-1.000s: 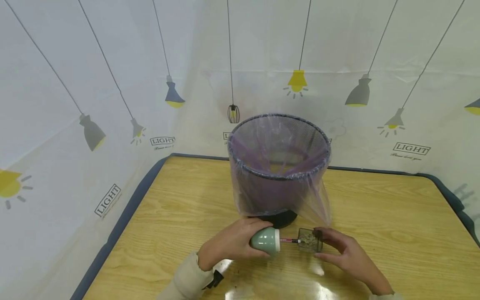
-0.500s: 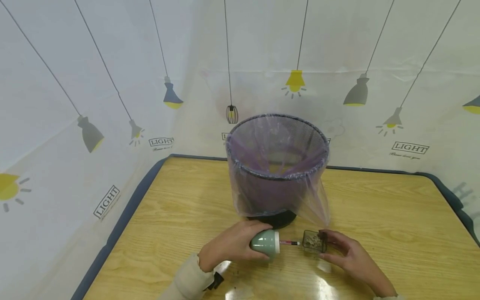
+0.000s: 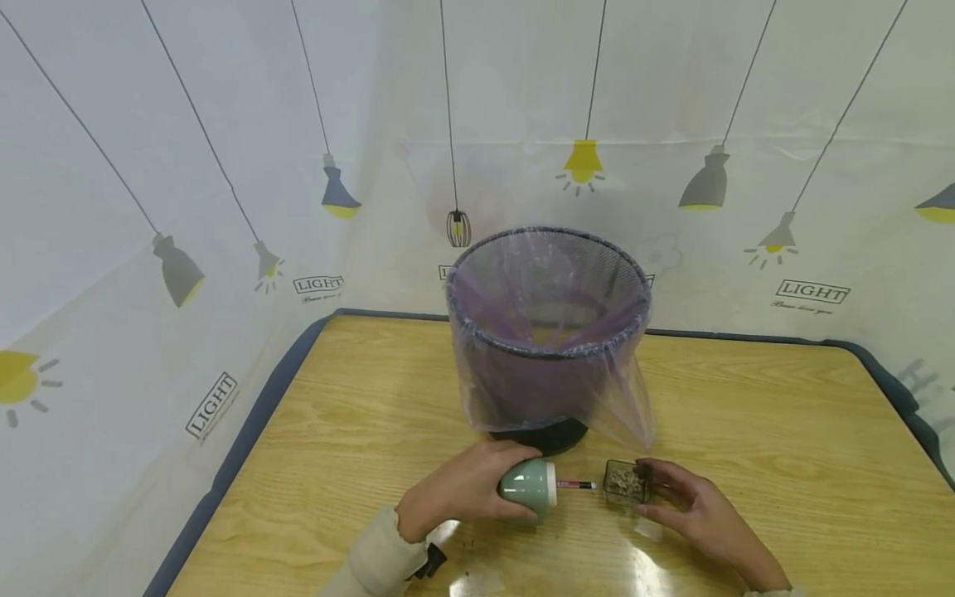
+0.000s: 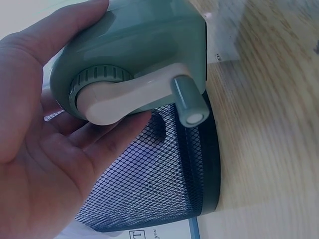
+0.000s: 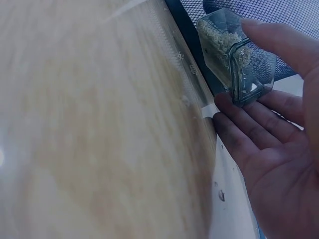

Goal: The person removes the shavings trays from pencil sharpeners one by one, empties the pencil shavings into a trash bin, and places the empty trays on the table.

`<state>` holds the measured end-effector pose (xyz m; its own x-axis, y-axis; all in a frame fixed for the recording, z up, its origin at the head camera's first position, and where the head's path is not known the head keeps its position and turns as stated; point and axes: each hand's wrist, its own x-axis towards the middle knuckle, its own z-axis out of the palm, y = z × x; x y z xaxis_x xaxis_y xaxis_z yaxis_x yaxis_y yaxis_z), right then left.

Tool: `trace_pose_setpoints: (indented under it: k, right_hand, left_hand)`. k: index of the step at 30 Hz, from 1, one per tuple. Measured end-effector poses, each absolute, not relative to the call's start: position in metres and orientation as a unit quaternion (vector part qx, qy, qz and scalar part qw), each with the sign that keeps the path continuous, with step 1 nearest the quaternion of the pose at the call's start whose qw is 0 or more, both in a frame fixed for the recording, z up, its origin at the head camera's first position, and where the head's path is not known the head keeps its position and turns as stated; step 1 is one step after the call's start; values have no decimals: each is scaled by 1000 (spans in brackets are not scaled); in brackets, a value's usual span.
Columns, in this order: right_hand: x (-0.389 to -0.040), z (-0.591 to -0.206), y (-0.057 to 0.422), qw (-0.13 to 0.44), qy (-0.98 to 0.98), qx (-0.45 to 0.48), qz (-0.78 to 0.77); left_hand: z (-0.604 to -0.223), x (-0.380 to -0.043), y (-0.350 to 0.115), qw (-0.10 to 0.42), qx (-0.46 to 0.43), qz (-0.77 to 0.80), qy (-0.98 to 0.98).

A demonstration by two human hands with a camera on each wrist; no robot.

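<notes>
My left hand [image 3: 470,485] grips a green pencil sharpener [image 3: 528,486], whose beige crank [image 4: 124,97] with a green knob shows in the left wrist view. A pencil [image 3: 576,484] sticks out of the sharpener's white-rimmed side, its eraser end toward the right hand. Between thumb and fingers, my right hand [image 3: 694,510] holds a small clear shavings box [image 3: 625,481]. Pale shavings [image 5: 222,40] fill part of that box in the right wrist view. A short gap separates the box from the pencil's end.
Behind both hands stands a black mesh wastebasket [image 3: 548,352] lined with a purple plastic bag. Dark specks and a black item [image 3: 430,562] lie on the wooden table [image 3: 358,414] by the left sleeve. A printed curtain [image 3: 388,166] surrounds the table.
My right hand has drawn the shavings box a little to the right, away from the pencil and sharpener. The left hand has stayed nearly still. The head view has shifted slightly.
</notes>
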<state>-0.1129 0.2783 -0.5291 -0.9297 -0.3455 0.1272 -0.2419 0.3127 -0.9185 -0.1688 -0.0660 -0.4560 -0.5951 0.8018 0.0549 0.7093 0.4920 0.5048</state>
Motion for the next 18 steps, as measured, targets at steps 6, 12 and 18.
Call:
trace_pose_setpoints:
  k: [6,12,18]
  right_hand:
    - [-113,-529,278,53,805,-176,-564]
    - [-112,-530,278,60,810,-161,-561]
    - [-112,-532,278,51,816,-160,-554]
  left_hand:
    - [-459,-169,-66,101,436,256,857]
    - [-460,-170,-67,103,434,253,859]
    - [-461,-169,-67,100,434,247,860]
